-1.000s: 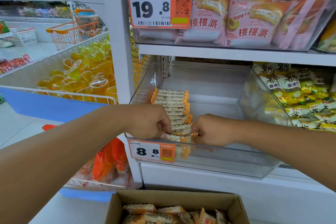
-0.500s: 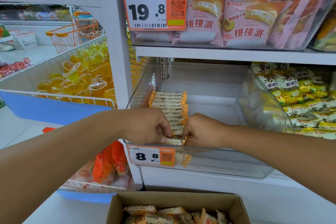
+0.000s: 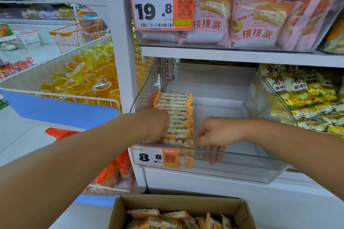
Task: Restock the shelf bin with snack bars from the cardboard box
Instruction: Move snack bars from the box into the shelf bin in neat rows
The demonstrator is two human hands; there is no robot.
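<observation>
A clear plastic shelf bin [image 3: 247,161] holds one row of snack bars [image 3: 174,102] in clear wrappers with orange checked ends, along its left side. My left hand [image 3: 155,126] curls its fingers over the left ends of the front bars; its fingertips are hidden. My right hand [image 3: 214,133] is just right of the row. Its forefinger touches the right end of the front bar, and its other fingers hang loosely behind the bin's front wall. An open cardboard box [image 3: 186,202] below holds several more snack bars [image 3: 167,217].
An orange price label [image 3: 154,157] reading 8.8 hangs on the bin's front. The bin's right part is bare. Yellow snack bags [image 3: 305,98] fill the neighbouring bin, pink cake packs [image 3: 242,20] the shelf above. A wire basket of jelly cups [image 3: 83,83] stands to the left.
My right hand has slid right, away from my left hand, and its fingers have loosened. My left hand stays at the left side of the row's front bars.
</observation>
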